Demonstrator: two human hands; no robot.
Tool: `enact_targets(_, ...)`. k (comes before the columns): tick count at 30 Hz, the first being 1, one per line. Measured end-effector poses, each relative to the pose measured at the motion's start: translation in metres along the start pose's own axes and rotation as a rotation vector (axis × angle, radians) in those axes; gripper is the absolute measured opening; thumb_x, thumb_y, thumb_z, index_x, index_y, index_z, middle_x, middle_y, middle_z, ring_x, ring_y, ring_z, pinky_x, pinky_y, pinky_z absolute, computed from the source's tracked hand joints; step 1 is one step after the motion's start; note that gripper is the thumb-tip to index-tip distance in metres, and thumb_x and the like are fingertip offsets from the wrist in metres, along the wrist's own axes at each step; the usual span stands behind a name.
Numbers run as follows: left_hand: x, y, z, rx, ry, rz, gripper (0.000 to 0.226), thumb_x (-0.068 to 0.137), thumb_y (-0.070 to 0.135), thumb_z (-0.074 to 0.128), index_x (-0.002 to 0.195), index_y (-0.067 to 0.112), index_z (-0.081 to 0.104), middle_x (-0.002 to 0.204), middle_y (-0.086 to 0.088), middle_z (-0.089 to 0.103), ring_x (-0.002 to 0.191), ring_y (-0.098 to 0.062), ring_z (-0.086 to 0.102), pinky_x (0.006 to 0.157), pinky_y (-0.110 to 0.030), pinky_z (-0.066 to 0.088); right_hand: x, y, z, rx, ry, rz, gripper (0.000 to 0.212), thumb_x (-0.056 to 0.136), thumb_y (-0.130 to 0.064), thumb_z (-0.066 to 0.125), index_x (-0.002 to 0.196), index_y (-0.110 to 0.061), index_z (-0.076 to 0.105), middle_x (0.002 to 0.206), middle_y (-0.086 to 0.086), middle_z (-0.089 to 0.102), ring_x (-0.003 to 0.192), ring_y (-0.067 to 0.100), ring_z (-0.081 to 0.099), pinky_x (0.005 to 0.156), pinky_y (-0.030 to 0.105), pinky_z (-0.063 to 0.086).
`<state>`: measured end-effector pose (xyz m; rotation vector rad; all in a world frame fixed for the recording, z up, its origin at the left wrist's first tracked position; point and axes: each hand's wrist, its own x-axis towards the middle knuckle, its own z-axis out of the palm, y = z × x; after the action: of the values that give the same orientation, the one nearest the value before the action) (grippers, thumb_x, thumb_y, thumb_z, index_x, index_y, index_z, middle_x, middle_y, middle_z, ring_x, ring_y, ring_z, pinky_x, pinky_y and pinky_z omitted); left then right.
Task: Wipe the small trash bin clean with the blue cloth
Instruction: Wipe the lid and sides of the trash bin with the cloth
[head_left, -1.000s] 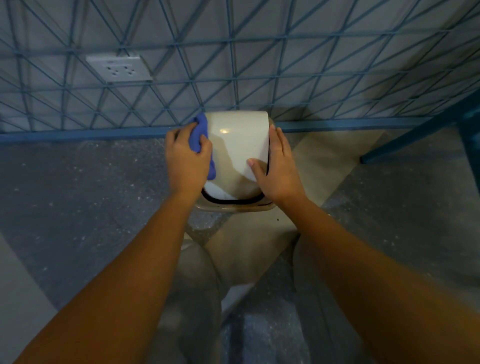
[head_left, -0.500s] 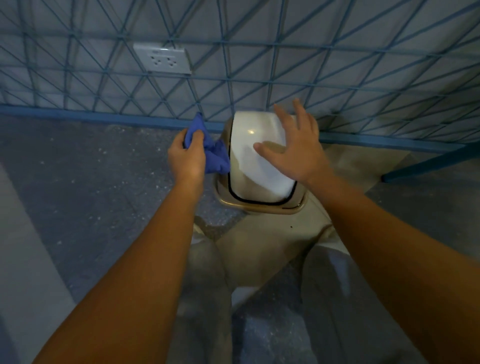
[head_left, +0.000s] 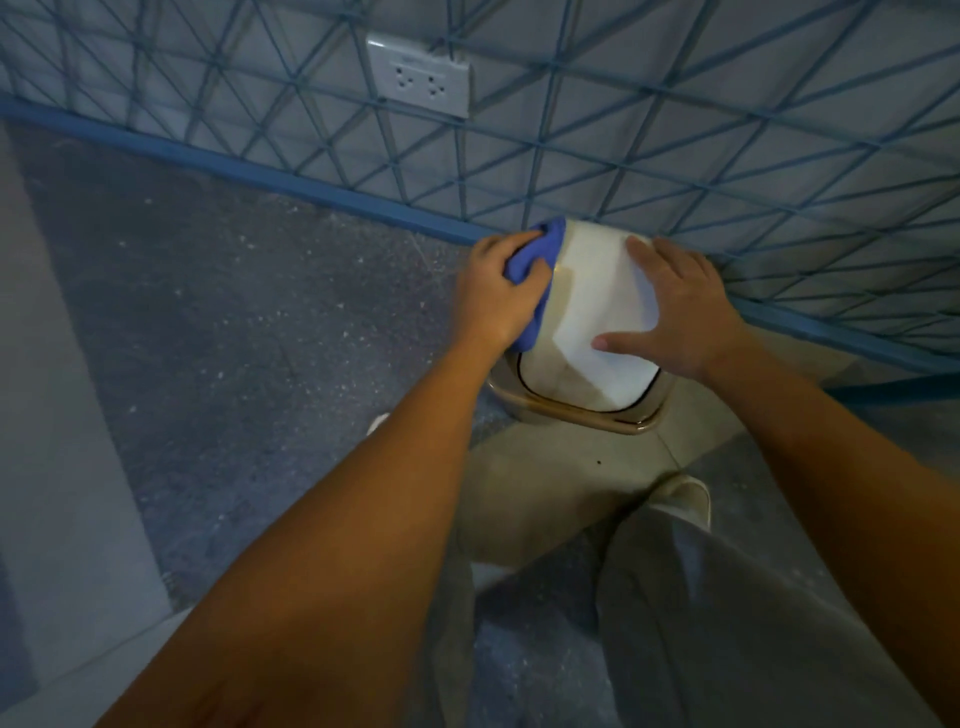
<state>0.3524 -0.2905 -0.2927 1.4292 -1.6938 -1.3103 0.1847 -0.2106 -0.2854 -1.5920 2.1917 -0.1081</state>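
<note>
My left hand (head_left: 498, 293) grips the blue cloth (head_left: 531, 270) bunched against the trash bin (head_left: 582, 332)'s left side. My right hand (head_left: 680, 312) lies flat on its white lid, fingers (head_left: 641, 254) spread, holding nothing.

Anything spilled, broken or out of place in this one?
Nothing stands out. The trash bin sits by the wall, lid intact; the left hand holds the blue cloth against its side, the right hand lies flat on the lid. No spill shows.
</note>
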Motion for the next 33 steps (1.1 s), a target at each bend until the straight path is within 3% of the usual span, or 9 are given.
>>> enact_targets(8,-0.022,-0.032,-0.005,-0.080,0.050,-0.312,0.010,0.088,0.014,0.054,0.089,0.011,0.064,0.088,-0.014,0.061,0.083,-0.018,0.053,0.073,-0.027,0.041,-0.001,-0.004,-0.001,0.002,0.000,0.011,0.106,0.068,-0.049,0.074,0.148,-0.021,0.012,0.157,0.010,0.013,0.145,0.031,0.010,0.119,0.041,0.008)
enact_targets(13,-0.013,-0.006,-0.003,-0.141,0.052,-0.189,0.028,0.089,0.013,0.055,0.116,0.010,0.063,0.106,-0.001,0.063,0.093,-0.009,0.053,0.077,-0.017,0.040,-0.001,-0.007,0.000,-0.009,-0.002,0.022,0.106,0.069,-0.049,0.074,0.149,-0.020,0.011,0.157,0.010,0.012,0.145,0.032,0.008,0.119,0.041,0.008)
enact_targets(15,-0.017,-0.009,-0.002,-0.156,0.062,-0.180,0.029,0.089,0.012,0.055,0.117,0.009,0.062,0.112,-0.005,0.064,0.095,-0.010,0.054,0.081,-0.019,0.041,-0.002,-0.007,0.001,-0.003,0.003,0.022,0.106,0.068,-0.048,0.074,0.149,-0.020,0.011,0.157,0.010,0.012,0.145,0.032,0.008,0.119,0.041,0.008)
enact_targets(17,-0.024,-0.016,-0.002,-0.139,0.074,-0.206,0.023,0.089,0.012,0.055,0.109,0.009,0.065,0.102,-0.007,0.065,0.090,-0.012,0.054,0.077,-0.021,0.042,-0.002,-0.006,0.001,0.000,0.007,0.018,0.106,0.068,-0.048,0.075,0.149,-0.020,0.012,0.157,0.010,0.012,0.145,0.031,0.008,0.120,0.042,0.007)
enact_targets(19,-0.031,-0.023,-0.001,-0.090,0.078,-0.274,0.009,0.089,0.015,0.054,0.087,0.014,0.063,0.081,-0.001,0.060,0.077,-0.013,0.053,0.067,-0.023,0.041,-0.002,-0.007,0.001,-0.006,0.010,0.006,0.106,0.068,-0.048,0.074,0.148,-0.019,0.011,0.157,0.010,0.013,0.145,0.031,0.008,0.120,0.041,0.006)
enact_targets(22,-0.036,-0.026,0.001,-0.016,0.096,-0.341,0.028,0.090,0.018,0.052,0.062,0.020,0.047,0.063,0.006,0.046,0.064,-0.011,0.045,0.053,-0.023,0.034,-0.002,-0.009,0.001,-0.019,0.006,0.003,0.105,0.070,-0.048,0.073,0.148,-0.018,0.010,0.157,0.011,0.011,0.146,0.030,0.007,0.120,0.040,0.004)
enact_targets(26,-0.030,-0.006,0.003,-0.042,0.121,-0.226,0.014,0.088,0.017,0.054,0.075,0.021,0.057,0.069,0.009,0.054,0.069,-0.011,0.050,0.058,-0.020,0.040,-0.003,-0.011,0.001,0.010,0.002,0.025,0.106,0.069,-0.047,0.074,0.148,-0.019,0.010,0.158,0.010,0.009,0.146,0.032,0.005,0.120,0.042,0.005)
enact_targets(30,-0.033,-0.009,0.006,-0.056,0.150,-0.168,0.025,0.087,0.016,0.056,0.109,0.010,0.065,0.108,-0.009,0.066,0.092,-0.016,0.058,0.083,-0.029,0.047,-0.004,-0.011,0.001,0.008,-0.006,0.032,0.106,0.069,-0.047,0.074,0.148,-0.020,0.009,0.158,0.010,0.007,0.146,0.033,0.004,0.121,0.042,0.005)
enact_targets(33,-0.036,-0.017,0.005,0.006,0.126,-0.263,0.015,0.089,0.018,0.053,0.081,0.009,0.062,0.085,-0.011,0.063,0.077,-0.019,0.055,0.071,-0.031,0.044,-0.006,-0.012,0.001,0.010,-0.007,0.044,0.105,0.070,-0.047,0.073,0.148,-0.021,0.007,0.159,0.008,0.006,0.146,0.033,0.003,0.120,0.043,0.005)
